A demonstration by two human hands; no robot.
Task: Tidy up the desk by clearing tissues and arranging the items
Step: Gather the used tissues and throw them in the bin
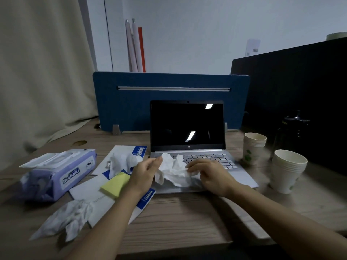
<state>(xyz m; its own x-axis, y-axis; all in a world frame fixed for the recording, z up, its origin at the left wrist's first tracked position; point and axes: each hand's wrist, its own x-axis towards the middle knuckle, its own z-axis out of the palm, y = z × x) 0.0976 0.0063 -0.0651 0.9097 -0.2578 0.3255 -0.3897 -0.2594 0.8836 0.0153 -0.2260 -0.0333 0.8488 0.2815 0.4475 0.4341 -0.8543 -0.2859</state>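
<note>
A crumpled white tissue (173, 170) lies over the keyboard of an open silver laptop (187, 128). My left hand (145, 173) pinches its left edge and my right hand (210, 175) grips its right edge. A second crumpled tissue (122, 161) rests on a white and blue notepad (120, 152). A third one (63, 220) lies at the desk's front left. A yellow sticky-note pad (115, 184) sits on white papers (88, 192) by my left wrist. A purple wet-wipes pack (56, 173) with its lid flipped up lies at the left.
Two stacks of paper cups (253, 147) (288, 170) stand right of the laptop, with a dark bottle (294, 126) behind them. A blue divider panel (169, 100) closes the back of the wooden desk (178, 222). A curtain hangs at the left.
</note>
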